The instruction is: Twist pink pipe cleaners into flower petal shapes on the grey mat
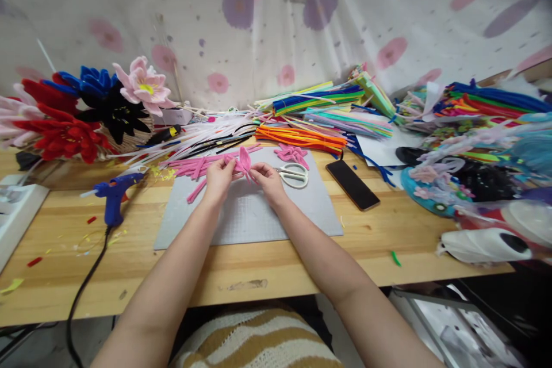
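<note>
Over the grey cutting mat [250, 221], a pink pipe-cleaner flower [245, 160] is held between my two hands. The fingers of my left hand [221, 175] pinch it from the left side. From the right, my right hand [266, 178] grips its lower part with thumb and fingers together. Just beyond my right hand lie white-handled scissors [295, 176], their blades partly hidden by the hand. Pink pipe cleaners [194, 165] are spread behind my left hand, and a separate bunch of shaped pink pieces [291, 153] rests at the mat's far right.
A blue glue gun [112, 195] with a trailing cord stands at left, near finished fuzzy flowers [116, 112]. Orange pipe cleaners [302, 138] and other coloured bundles line the back. A black phone [352, 185] lies right of the mat; a white roll [483, 245] sits near the right edge.
</note>
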Action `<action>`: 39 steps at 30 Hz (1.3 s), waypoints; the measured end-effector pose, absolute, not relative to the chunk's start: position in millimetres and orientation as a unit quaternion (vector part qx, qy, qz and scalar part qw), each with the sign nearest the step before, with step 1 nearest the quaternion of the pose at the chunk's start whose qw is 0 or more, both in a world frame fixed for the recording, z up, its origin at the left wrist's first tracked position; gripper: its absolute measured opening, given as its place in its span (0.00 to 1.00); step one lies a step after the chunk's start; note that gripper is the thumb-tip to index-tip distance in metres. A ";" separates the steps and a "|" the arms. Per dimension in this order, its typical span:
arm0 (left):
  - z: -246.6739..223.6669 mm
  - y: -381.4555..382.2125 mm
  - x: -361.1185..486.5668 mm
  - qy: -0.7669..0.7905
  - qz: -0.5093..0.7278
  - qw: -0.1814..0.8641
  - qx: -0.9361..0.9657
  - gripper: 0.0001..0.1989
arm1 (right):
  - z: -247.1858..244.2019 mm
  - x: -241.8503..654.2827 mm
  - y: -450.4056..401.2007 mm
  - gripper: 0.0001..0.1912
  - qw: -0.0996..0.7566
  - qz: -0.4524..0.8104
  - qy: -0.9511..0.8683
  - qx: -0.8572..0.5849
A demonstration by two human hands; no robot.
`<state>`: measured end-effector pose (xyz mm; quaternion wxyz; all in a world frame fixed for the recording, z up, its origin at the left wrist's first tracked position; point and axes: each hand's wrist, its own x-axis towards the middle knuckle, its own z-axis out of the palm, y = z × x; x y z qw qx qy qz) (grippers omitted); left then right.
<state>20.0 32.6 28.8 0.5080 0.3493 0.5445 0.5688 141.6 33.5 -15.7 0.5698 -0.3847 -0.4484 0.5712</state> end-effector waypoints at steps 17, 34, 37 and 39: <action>0.6 20.4 40.3 0.464 0.567 0.550 0.401 0.16 | -34.7 133.7 32.5 0.08 0.609 0.449 -0.492 -0.432; -8.7 20.3 25.9 0.482 0.555 0.568 0.370 0.20 | -13.6 155.3 27.0 0.07 0.519 0.230 -0.673 -0.475; 0.6 17.1 13.7 0.469 0.481 0.626 0.396 0.20 | -14.8 163.2 36.9 0.11 0.565 0.406 -0.544 -0.469; 4.3 13.8 8.0 0.464 0.431 0.644 0.429 0.19 | -16.5 167.1 43.3 0.16 0.554 0.539 -0.461 -0.436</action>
